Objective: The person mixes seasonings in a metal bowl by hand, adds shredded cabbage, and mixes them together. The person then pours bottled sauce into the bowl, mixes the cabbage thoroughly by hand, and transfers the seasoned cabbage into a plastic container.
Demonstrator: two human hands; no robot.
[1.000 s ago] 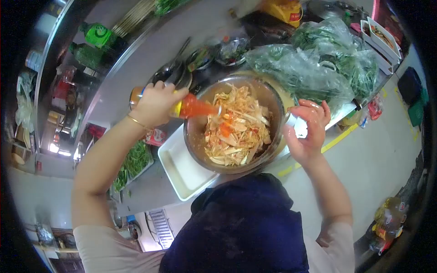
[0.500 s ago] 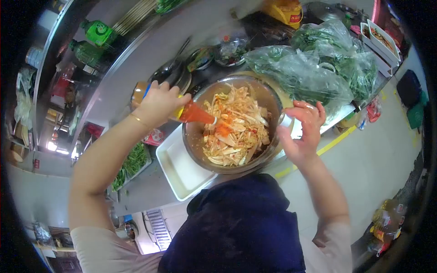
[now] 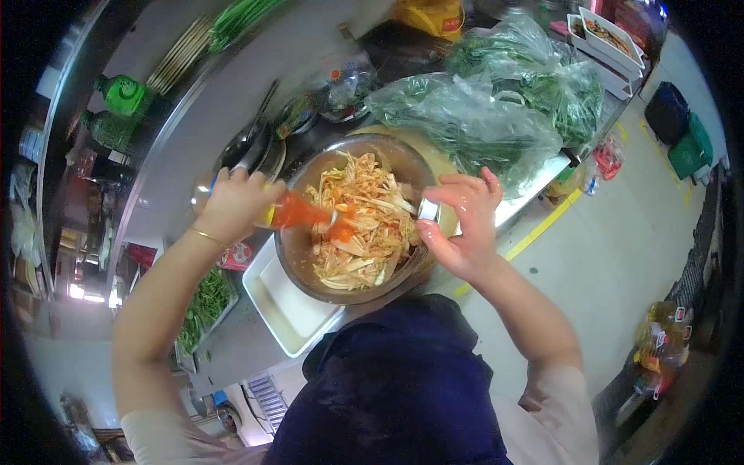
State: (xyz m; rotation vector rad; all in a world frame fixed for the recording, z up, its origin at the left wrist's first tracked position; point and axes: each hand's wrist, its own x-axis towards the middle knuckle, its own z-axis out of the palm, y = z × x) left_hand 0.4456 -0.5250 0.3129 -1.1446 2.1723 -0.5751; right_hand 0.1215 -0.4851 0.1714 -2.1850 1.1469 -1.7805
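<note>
A large metal bowl holds shredded, sauce-coated cabbage. My left hand is wrapped round a bottle of orange-red sauce, tilted with its mouth over the cabbage. Red sauce shows at the mouth and on the cabbage just below it. At the bowl's right rim, my right hand pinches a small white cap between thumb and fingers. Its other fingers are raised and look wet with red sauce.
A white tray sits left of and below the bowl. Plastic bags of green vegetables lie behind it. Stacked white containers stand at the back right. Greens fill a tray at left; green bottles stand on a shelf.
The camera view has shifted, so the bowl and bags appear further left. The bottle stays tilted over the cabbage in my left hand, and my right hand still holds the cap beside the rim.
</note>
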